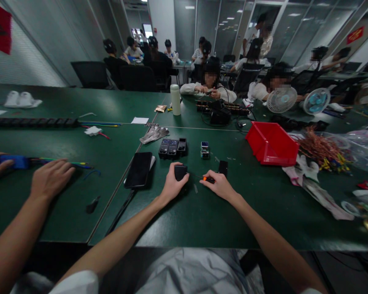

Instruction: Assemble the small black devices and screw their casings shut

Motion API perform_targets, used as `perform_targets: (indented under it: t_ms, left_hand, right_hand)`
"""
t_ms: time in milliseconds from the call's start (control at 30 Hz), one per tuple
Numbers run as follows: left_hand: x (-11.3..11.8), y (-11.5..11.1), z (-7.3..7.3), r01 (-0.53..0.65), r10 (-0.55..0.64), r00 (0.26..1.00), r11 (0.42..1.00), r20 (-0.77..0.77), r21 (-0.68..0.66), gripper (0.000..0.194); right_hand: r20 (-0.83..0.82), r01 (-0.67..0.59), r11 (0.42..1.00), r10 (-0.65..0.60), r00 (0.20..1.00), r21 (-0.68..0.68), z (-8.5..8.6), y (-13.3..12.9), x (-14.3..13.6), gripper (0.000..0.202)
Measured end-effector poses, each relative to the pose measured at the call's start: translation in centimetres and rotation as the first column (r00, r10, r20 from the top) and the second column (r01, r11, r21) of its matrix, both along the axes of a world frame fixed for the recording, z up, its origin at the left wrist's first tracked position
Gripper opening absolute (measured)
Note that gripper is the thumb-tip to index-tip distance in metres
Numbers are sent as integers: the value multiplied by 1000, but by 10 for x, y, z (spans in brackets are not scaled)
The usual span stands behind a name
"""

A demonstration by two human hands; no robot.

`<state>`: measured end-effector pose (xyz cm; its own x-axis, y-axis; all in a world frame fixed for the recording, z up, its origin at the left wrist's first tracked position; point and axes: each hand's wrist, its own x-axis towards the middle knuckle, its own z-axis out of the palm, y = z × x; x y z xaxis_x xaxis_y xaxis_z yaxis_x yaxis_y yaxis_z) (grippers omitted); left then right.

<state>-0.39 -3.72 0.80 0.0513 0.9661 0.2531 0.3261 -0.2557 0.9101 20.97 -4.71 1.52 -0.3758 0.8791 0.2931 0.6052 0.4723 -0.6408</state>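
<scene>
My left hand [171, 184] is closed around a small black box-shaped housing [180, 172], held just above the green table [178, 220]. To its right, my right hand [220, 186] grips a screwdriver [206, 179] with an orange and black handle. Its thin shaft points left toward the housing; whether the tip touches it I cannot tell. A flat black piece [223, 167] lies just beyond my right hand. Several black modules [172, 148] sit together past my left hand, and a small module with an exposed circuit board [205, 150] stands right of them.
Left of my hands lies a black phone [138, 169] with a cable. A red bin [272, 143], copper wires [322, 149] and gloves [313, 183] are at the right. A co-worker's hand [50, 177] works at the left. A pale bottle [175, 100] stands farther back.
</scene>
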Motion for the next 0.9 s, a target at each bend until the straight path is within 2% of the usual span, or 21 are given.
perform_targets:
  t_ms: [900]
  left_hand:
    - [-1, 1, -3, 3, -3, 1000, 1000, -10, 10, 38]
  right_hand:
    - [19, -11, 1000, 11, 1000, -17, 2, -1, 0, 21]
